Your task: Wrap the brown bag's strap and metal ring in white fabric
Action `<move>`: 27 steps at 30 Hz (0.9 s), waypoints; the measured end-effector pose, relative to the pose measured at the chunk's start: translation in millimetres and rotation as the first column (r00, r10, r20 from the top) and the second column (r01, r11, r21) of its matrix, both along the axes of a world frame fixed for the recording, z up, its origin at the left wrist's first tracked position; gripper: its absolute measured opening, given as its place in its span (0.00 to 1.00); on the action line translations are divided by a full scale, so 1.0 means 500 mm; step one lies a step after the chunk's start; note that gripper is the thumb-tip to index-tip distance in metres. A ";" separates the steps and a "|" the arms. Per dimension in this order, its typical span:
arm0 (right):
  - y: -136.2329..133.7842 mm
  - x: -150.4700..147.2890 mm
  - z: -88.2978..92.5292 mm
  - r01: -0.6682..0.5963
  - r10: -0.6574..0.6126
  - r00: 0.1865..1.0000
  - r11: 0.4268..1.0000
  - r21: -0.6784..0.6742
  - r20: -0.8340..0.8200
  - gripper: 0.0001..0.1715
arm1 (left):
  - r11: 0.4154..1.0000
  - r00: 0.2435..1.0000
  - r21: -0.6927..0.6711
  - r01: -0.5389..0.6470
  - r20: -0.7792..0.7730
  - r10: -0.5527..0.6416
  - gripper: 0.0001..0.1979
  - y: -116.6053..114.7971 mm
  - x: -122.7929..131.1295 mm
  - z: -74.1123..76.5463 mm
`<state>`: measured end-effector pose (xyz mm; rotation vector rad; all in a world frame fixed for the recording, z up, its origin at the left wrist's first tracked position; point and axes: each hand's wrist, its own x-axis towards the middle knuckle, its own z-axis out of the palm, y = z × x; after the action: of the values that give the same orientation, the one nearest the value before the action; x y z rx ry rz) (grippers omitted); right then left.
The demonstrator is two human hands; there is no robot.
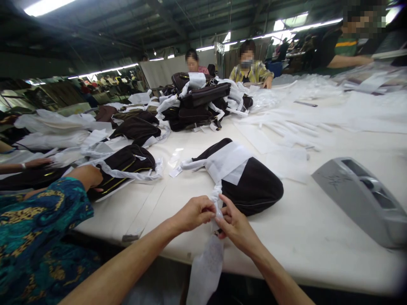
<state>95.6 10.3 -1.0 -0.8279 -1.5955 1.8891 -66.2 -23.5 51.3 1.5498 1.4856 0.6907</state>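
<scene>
A black bag (pixel 259 184) lies on the white table in front of me, with a sheet of white tissue paper (pixel 229 162) over part of it. Its strap (pixel 216 192), wrapped in white paper, runs toward me. My left hand (pixel 203 212) pinches the wrapped strap from the left. From the right, my right hand (pixel 233 222) grips the same strap, thumb and fingers closed round it. Below my hands a loose length of white paper (pixel 208 267) hangs past the table edge. A second wrapped strap end (pixel 193 165) sticks out at the bag's left.
A grey tape dispenser (pixel 359 199) stands at the right. Stacked dark bags (pixel 203 101) are at the back, near two people. White paper strips (pixel 286 131) lie behind my bag. At the left, a co-worker in a patterned sleeve (pixel 54 212) handles another black bag (pixel 127 161).
</scene>
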 end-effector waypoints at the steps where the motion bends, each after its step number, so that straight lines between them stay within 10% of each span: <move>1: -0.003 -0.001 -0.002 0.013 -0.013 1.000 1.000 0.026 0.004 0.37 | 0.999 0.999 -0.037 -0.017 0.031 0.018 0.04 0.000 0.001 0.000; 10: -0.022 -0.039 -0.024 0.055 -0.272 0.928 0.774 0.631 0.253 0.36 | 0.981 0.999 -0.193 0.035 0.046 -0.026 0.02 0.011 -0.024 -0.018; 27: -0.015 -0.063 0.013 -0.208 -0.350 0.715 0.720 0.662 0.606 0.37 | 0.991 0.990 -0.132 0.022 0.140 -0.003 0.07 -0.014 -0.045 -0.047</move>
<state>63.8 2.8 5.6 -1.2921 -2.4385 0.7121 -88.7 -30.5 27.7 1.3804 1.3883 0.6650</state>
